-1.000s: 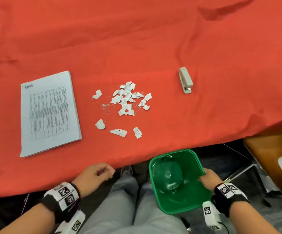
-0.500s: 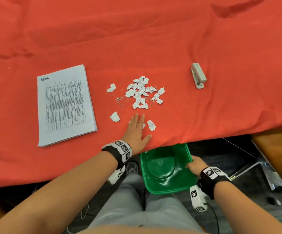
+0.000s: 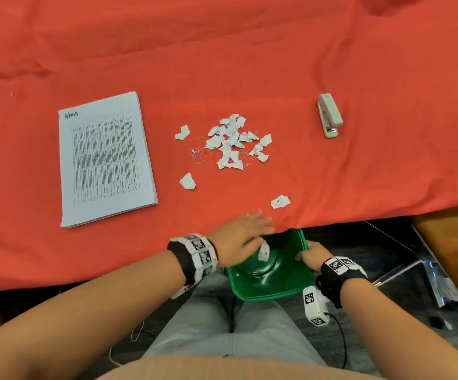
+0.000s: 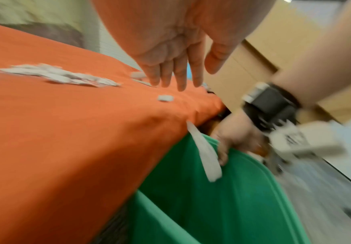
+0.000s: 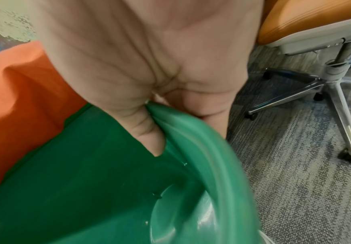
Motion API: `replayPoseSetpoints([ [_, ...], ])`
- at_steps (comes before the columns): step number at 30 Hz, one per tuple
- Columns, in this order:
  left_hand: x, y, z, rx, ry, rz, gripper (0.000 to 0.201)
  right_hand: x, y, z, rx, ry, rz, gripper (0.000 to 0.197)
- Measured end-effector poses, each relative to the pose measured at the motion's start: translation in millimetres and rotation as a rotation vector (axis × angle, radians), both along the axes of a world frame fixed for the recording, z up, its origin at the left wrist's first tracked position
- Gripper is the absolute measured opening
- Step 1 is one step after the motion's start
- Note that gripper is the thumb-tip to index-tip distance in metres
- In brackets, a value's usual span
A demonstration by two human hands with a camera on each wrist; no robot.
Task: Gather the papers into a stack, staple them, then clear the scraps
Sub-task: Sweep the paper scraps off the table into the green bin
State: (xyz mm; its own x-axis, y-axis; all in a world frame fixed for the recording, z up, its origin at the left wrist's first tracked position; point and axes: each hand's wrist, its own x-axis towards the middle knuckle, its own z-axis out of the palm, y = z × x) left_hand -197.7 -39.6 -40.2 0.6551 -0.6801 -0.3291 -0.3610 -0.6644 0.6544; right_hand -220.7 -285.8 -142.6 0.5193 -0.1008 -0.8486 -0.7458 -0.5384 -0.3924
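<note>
A pile of torn white scraps (image 3: 234, 141) and loose staples lies mid-table on the red cloth, with single scraps (image 3: 187, 181) (image 3: 280, 201) nearer the front edge. My left hand (image 3: 245, 233) (image 4: 174, 77) hovers flat with straight fingers at the table's front edge, above a green bin (image 3: 288, 281) (image 4: 243, 206) (image 5: 86, 189). One scrap (image 3: 263, 250) (image 4: 205, 155) falls into the bin. My right hand (image 3: 311, 255) (image 5: 160, 99) grips the bin's right rim below the table edge. The paper stack (image 3: 104, 160) lies at the left, the grey stapler (image 3: 330, 115) at the right.
The red cloth (image 3: 222, 50) hangs over the front edge. An orange office chair (image 5: 308, 21) with a wheeled metal base (image 5: 337, 92) stands to my right on grey carpet. My legs are under the bin.
My left hand reached onto the table over a near scrap, then swept back to the edge; that scrap now drops into the bin. The bin has come up under the table edge.
</note>
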Motion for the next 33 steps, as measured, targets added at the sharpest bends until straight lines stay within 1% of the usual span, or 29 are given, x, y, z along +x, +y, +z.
replayPoseSetpoints([
  [2, 24, 24, 7, 0.012, -0.074, 0.262, 0.046, 1, 0, -2, 0.001, -0.004, 0.0, 0.021],
  [4, 50, 52, 3, 0.135, -0.107, 0.522, 0.054, 1, 1, -3, 0.0, -0.003, -0.006, 0.022],
  [5, 59, 64, -1, 0.211, -0.094, 0.621, 0.061, 1, 1, -4, 0.001, -0.001, -0.013, 0.023],
  [6, 64, 73, -7, 0.278, -0.058, 0.682, 0.067, 1, 2, -5, 0.001, 0.0, -0.017, 0.023],
  [7, 65, 77, -11, 0.328, -0.013, 0.703, 0.072, 1, 2, -4, 0.001, 0.001, -0.018, 0.023],
  [8, 62, 76, -16, 0.352, 0.027, 0.686, 0.076, 1, 3, -4, 0.001, 0.003, -0.022, 0.022],
  [10, 47, 64, -21, 0.343, 0.06, 0.583, 0.08, 2, 5, -4, 0.005, 0.01, -0.036, 0.02],
  [13, 13, 34, -24, 0.329, 0.028, 0.339, 0.081, 2, 9, -2, 0.005, 0.018, -0.035, 0.02],
  [16, -14, 8, -23, 0.302, 0.021, 0.049, 0.076, 2, 10, 1, 0.011, 0.02, -0.035, 0.023],
  [18, -17, -4, -21, 0.228, -0.002, -0.081, 0.066, 1, 9, 1, 0.019, 0.021, -0.039, 0.025],
  [19, -14, -9, -19, 0.178, -0.024, -0.093, 0.062, 1, 8, 0, 0.022, 0.02, -0.038, 0.027],
  [21, 0, -18, -16, 0.107, -0.062, -0.035, 0.058, 0, 6, 0, 0.016, 0.025, -0.043, 0.028],
  [23, 18, -27, -14, 0.112, -0.089, 0.025, 0.06, -1, 4, 1, 0.028, 0.032, -0.073, 0.03],
  [25, 32, -37, -17, 0.15, -0.095, 0.023, 0.063, -2, 2, 3, 0.049, 0.04, -0.098, 0.034],
  [29, 36, -50, -24, 0.217, -0.062, -0.065, 0.066, -3, -4, 3, 0.105, 0.065, -0.148, 0.04],
  [33, 10, -42, -26, 0.226, -0.071, -0.203, 0.063, -3, -7, 0, 0.158, 0.078, -0.208, 0.046],
])
